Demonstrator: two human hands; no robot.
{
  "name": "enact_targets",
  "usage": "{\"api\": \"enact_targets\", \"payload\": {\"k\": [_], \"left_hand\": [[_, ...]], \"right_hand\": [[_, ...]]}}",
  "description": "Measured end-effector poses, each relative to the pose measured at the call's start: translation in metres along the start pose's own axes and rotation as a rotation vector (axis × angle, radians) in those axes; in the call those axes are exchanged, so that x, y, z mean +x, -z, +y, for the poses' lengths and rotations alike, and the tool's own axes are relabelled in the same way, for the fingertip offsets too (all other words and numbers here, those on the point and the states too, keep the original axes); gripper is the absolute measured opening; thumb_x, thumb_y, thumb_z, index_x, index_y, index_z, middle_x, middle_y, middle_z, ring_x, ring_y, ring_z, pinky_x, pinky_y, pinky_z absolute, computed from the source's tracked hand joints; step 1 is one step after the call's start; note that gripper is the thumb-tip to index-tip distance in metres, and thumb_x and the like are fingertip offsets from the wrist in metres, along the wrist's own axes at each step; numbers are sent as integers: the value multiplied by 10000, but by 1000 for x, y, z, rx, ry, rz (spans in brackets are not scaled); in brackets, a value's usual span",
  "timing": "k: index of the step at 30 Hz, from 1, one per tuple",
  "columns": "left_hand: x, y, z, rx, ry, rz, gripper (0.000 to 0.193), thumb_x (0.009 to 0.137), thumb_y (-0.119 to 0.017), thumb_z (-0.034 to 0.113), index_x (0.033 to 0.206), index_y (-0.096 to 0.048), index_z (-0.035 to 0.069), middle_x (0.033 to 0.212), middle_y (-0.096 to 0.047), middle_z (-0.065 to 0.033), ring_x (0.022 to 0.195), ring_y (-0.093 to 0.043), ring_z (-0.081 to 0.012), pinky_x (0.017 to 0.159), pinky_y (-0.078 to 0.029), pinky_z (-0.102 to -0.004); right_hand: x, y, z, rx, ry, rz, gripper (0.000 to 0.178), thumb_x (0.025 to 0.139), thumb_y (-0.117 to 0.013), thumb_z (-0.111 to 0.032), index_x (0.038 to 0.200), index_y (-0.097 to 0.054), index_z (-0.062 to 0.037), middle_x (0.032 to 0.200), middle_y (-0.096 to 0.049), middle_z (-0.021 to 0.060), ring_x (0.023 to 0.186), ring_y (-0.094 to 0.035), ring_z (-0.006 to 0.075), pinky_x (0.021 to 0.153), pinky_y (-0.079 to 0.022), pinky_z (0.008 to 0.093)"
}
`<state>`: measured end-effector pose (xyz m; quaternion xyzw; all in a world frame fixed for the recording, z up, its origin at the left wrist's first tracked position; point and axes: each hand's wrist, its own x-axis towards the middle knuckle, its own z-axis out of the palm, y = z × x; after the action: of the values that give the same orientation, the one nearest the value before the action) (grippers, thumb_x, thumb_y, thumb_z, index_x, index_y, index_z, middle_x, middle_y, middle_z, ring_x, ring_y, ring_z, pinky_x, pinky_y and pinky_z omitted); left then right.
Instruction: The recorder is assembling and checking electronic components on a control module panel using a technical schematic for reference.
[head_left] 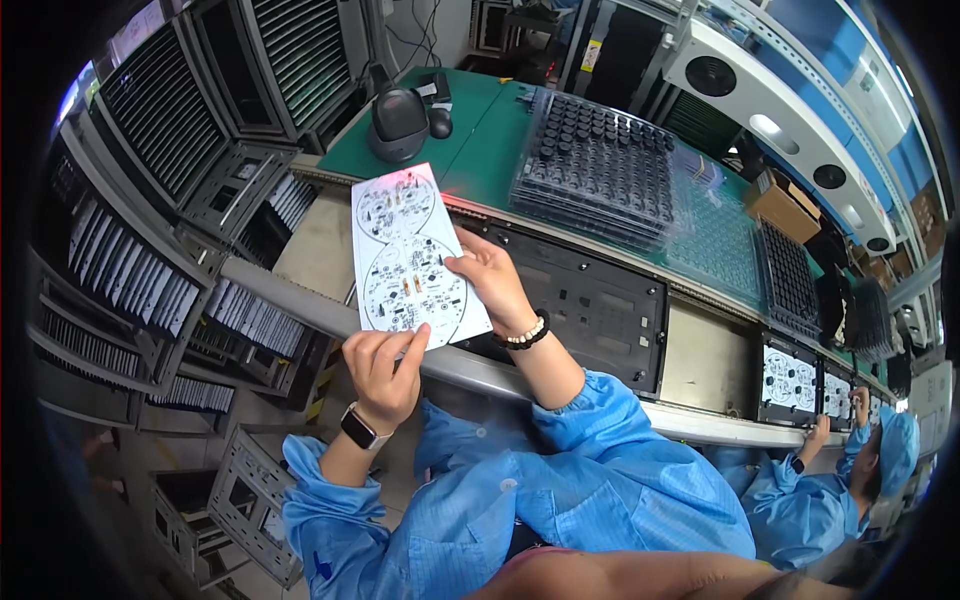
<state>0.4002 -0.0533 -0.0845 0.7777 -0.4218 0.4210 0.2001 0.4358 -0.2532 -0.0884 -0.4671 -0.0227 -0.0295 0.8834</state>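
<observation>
Blue work coat [600, 490] closest. Left hand [385, 375] gripping bottom edge of white printed circuit board [400, 255]; right hand [490, 280] pinching right edge, thumb on face. Board held up, left of black carrier frame [600, 325]. Beyond: green worktop [475, 125] bearing stacked clear trays [585, 215], black round parts in top one.

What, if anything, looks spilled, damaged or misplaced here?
Nothing clearly stands out. The white circuit board, in the left hand and right hand, shows no obvious damage, though small parts are hard to check; the red patch at its top looks like light.
</observation>
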Motion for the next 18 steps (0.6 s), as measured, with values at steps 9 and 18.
{"api": "enact_targets", "payload": {"k": [9, 18], "left_hand": [[2, -10, -10, -39, -3, 43, 293, 746, -652, 7, 1020, -740, 64, 978, -591, -14, 908, -532, -200, 833, -424, -381], [5, -21, -14, -85, -7, 49, 306, 722, -660, -13, 1003, -749, 72, 975, -594, -12, 907, -536, -200, 829, -427, -380]], "right_hand": [[3, -12, -12, -75, 87, 97, 566, 888, -558, 25, 1419, -377, 97, 1035, -687, 74, 847, -632, 63, 728, -507, 202], [6, -4, -11, -70, 94, 154, 604, 885, -573, 20, 1435, -338, 107, 907, -691, 47, 755, -619, 45, 694, -486, 181]]}}
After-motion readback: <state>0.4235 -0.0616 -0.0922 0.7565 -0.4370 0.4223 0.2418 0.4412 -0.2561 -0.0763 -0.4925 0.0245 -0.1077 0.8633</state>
